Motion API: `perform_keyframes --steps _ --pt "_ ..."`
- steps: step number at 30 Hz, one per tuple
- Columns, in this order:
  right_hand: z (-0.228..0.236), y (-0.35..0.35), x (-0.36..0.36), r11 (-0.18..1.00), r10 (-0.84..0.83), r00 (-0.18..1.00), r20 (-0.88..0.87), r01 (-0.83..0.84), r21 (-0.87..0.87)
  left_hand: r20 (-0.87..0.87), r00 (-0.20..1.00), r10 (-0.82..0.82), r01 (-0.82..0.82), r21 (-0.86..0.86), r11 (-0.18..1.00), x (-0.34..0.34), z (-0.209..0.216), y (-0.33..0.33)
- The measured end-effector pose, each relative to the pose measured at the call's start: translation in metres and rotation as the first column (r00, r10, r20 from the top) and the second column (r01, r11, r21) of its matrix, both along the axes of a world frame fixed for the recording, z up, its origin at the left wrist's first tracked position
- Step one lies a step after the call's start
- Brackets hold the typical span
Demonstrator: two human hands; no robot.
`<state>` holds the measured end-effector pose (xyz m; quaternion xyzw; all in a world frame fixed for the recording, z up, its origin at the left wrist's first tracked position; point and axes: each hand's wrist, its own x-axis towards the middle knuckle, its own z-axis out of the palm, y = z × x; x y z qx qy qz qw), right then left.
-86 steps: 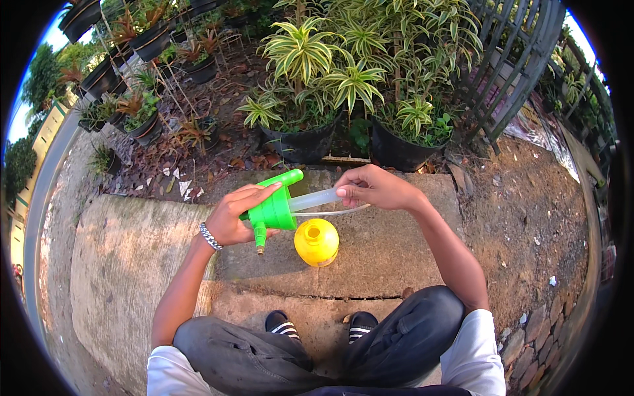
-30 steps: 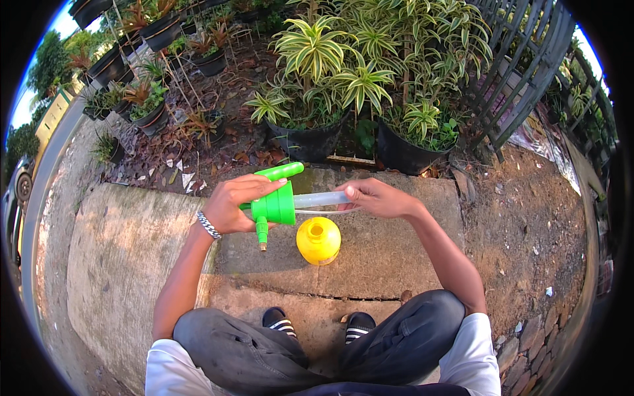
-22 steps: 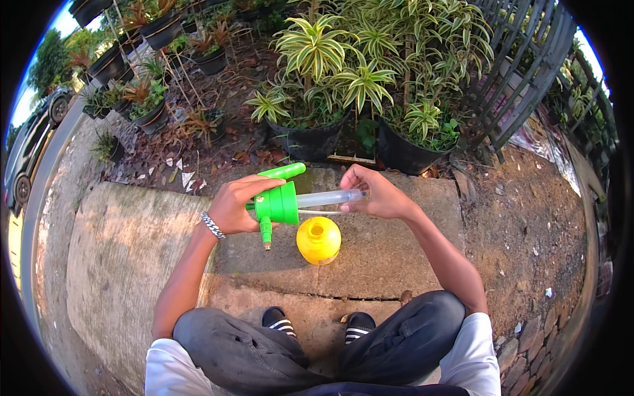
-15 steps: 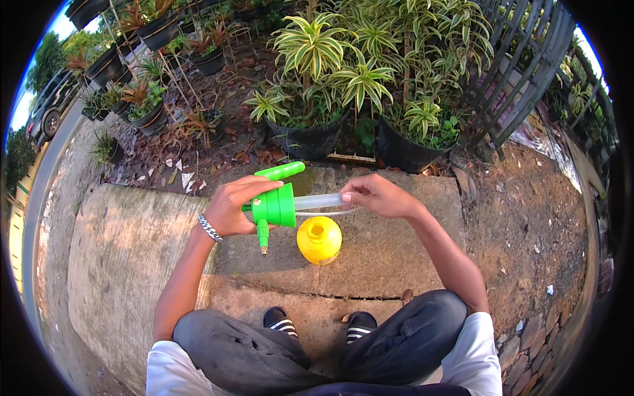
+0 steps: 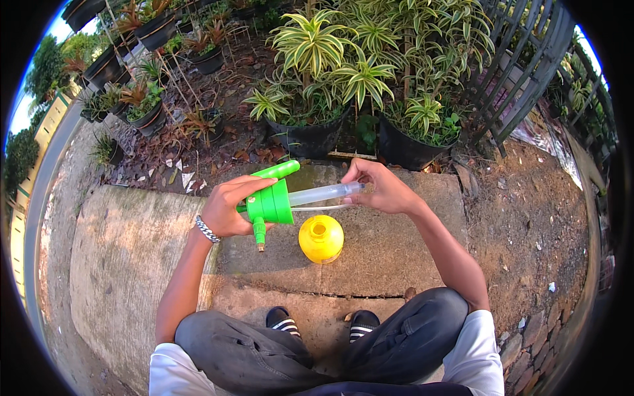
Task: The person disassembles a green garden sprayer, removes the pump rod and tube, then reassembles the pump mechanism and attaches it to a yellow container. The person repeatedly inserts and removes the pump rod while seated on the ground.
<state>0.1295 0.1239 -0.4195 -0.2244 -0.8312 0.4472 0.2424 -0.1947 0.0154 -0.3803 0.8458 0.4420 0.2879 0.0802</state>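
Note:
My left hand point(image 5: 231, 208) grips a green sprayer pump head point(image 5: 272, 203), which lies sideways with its handle at the far side and its nozzle pointing toward me. From its collar a clear pump tube point(image 5: 323, 193) runs to the right, with a thin white hose point(image 5: 320, 208) beside it. My right hand point(image 5: 380, 188) is closed, thumb and fingers pinching the far end of the clear tube. A yellow sprayer bottle point(image 5: 321, 239) stands upright on the concrete below the tube, its mouth uncovered and facing up.
Large black pots point(image 5: 416, 145) with striped-leaf plants stand ahead of me. Smaller potted plants hang and stand at the far left. A wooden fence point(image 5: 522, 72) leans at the far right. My sandalled feet point(image 5: 363, 325) rest on the concrete slab point(image 5: 145, 264).
My right hand has shifted slightly along the tube to its end and turned, exposing the tip. The tube's right end has tilted up a little. A car at the far left has left view.

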Motion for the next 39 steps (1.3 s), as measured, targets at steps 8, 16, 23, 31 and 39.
perform_keyframes --steps 8,16,23,31,39 --pt "0.009 0.001 0.003 0.880 0.109 0.984 0.140 -0.030 -0.473 -0.006 1.000 -0.024 0.024 0.036 0.999 0.004 0.006 -0.001" --pt "0.013 -0.009 -0.005 0.999 -0.041 0.996 -0.084 0.043 0.029 0.005 1.000 -0.006 0.005 0.046 0.999 0.006 0.007 -0.001" --pt "0.021 -0.006 0.001 0.963 0.019 0.992 0.125 0.015 -0.269 0.002 1.000 -0.014 0.013 0.057 0.998 0.003 0.006 -0.002" --pt "0.022 -0.009 0.003 0.984 -0.028 0.998 -0.053 0.018 -0.180 0.048 0.999 -0.008 0.005 0.071 0.997 0.004 0.007 0.002" --pt "0.036 0.003 0.032 0.986 -0.104 0.994 -0.034 0.098 -0.131 0.043 0.999 0.015 -0.019 0.091 0.996 -0.003 0.012 -0.002"
